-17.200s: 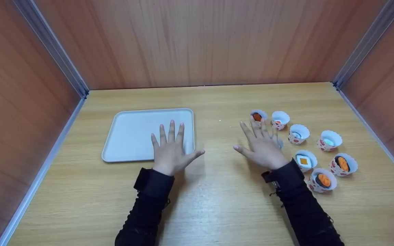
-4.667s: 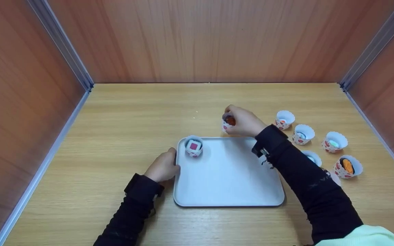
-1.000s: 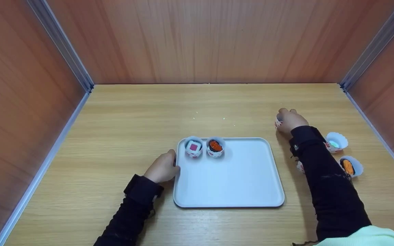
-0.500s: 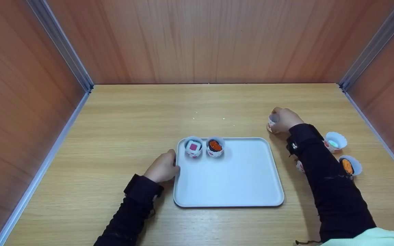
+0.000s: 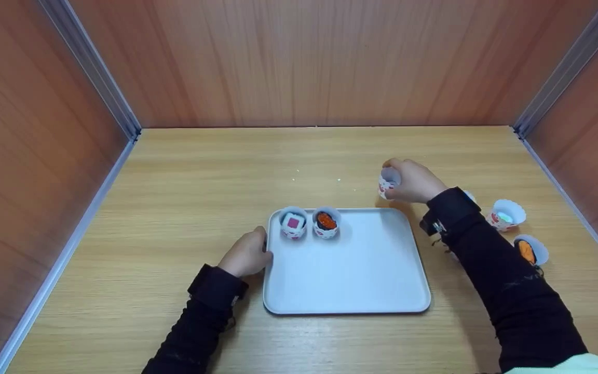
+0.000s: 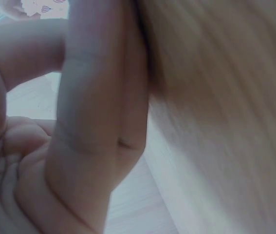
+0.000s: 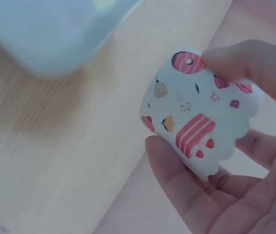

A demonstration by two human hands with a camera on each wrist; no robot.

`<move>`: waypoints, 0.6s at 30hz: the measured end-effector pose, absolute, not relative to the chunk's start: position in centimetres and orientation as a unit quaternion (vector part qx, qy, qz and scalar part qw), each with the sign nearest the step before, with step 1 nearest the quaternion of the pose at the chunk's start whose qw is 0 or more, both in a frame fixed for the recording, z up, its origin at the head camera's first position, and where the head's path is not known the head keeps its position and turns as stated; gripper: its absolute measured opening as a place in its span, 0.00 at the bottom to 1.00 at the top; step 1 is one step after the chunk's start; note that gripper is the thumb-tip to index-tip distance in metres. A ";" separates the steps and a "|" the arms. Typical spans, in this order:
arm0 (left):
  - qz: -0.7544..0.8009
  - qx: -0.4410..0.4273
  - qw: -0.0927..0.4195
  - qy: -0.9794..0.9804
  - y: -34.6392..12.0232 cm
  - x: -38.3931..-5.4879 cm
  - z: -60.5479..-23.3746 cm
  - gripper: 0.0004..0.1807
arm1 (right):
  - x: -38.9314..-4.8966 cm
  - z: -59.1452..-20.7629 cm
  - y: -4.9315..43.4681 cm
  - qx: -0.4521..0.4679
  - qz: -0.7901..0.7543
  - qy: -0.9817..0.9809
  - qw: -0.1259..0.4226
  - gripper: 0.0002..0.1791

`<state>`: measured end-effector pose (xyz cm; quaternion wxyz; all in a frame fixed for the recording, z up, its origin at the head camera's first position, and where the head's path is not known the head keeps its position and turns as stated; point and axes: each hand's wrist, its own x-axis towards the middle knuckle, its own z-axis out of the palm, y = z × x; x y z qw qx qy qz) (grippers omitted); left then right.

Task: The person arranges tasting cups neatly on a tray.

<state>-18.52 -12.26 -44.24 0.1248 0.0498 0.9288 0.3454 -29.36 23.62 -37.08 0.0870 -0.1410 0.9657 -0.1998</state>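
My left hand [image 5: 247, 254] grips the left edge of a white rectangular tray [image 5: 351, 275], fingers curled at the rim. Two paper cups stand side by side in the tray's far left corner. One cup [image 5: 293, 232] holds a white toy sushi piece with a pink square; the other cup [image 5: 326, 232] holds an orange-red topped piece with a dark band. Beyond the tray's far right corner, my right hand [image 5: 416, 182] pinches another paper cup [image 5: 385, 186] between thumb and fingers. The right wrist view shows cake and doughnut prints on this cup [image 7: 191, 107]; its contents are hidden.
To the right stand a cup [image 5: 505, 215] with something pale green inside and a cup [image 5: 533, 250] with an orange-topped piece. The right sleeve [image 5: 506, 275] partly covers other cups. Wooden walls [image 5: 309, 62] enclose the table's back and sides.
The right hand has carried its paper cup leftward from the right-hand group toward the tray's far right corner. The left hand, the tray and the two cups on it have stayed put.
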 end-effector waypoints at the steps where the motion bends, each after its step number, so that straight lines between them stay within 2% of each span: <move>1: 0.347 0.049 0.126 0.928 -12.3 -18.5 -44.3 0.09 | -29.1 -37.1 23.3 -0.146 -0.199 0.965 0.084 0.38; 7: 0.350 0.045 0.129 0.927 -12.2 -18.5 -44.3 0.09 | -27.3 -37.3 21.3 -0.167 -0.210 0.960 0.078 0.39; 18: 0.338 0.042 0.135 0.931 -12.1 -18.7 -44.4 0.10 | -24.9 -39.7 19.4 -0.203 -0.204 0.951 0.110 0.36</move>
